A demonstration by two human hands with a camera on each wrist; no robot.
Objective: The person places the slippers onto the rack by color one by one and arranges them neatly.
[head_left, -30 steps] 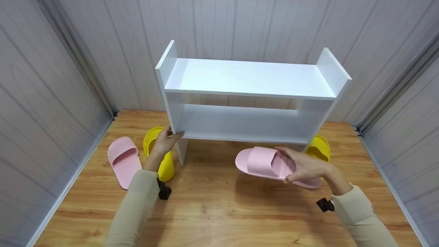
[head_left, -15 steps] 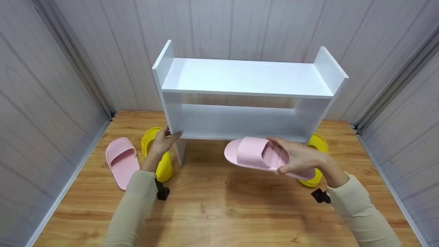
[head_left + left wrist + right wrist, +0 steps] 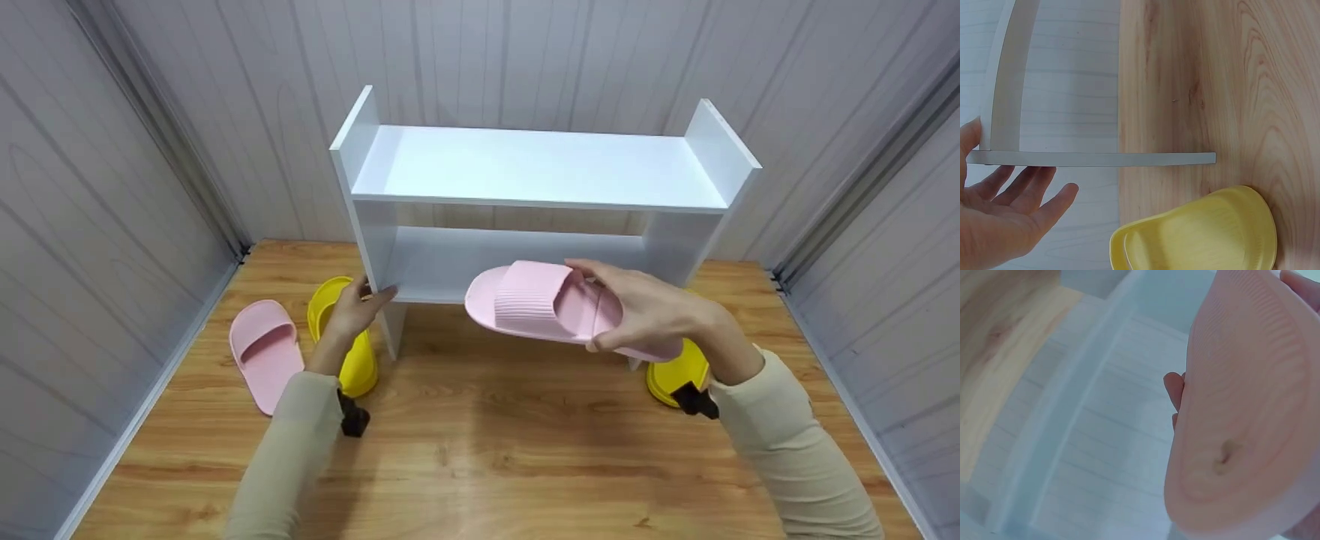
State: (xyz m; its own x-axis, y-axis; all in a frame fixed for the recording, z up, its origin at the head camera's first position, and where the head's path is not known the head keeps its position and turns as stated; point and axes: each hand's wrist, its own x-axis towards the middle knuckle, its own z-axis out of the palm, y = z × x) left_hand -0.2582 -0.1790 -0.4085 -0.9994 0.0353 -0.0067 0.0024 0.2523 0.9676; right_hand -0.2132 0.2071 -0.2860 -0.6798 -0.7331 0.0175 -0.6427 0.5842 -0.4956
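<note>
In the head view my right hand grips a pink slide slipper across its heel half, thumb on the near edge and fingers on the far edge. The slipper hangs in the air before the lower board of a white shelf rack, toe pointing left. Its sole fills much of the right wrist view, brown-marked near the heel. My left hand pinches the rack's left side panel, thumb inside at the lower board, fingers outside.
A second pink slipper lies on the wooden floor at left. Between it and the rack is a yellow slipper; another yellow slipper lies at right, partly hidden by the right hand and pink slipper. Panelled walls enclose the floor.
My right hand has raised the pink slipper and carried it left and farther from me, up to the lower board. The left hand keeps its hold on the rack's side panel.
</note>
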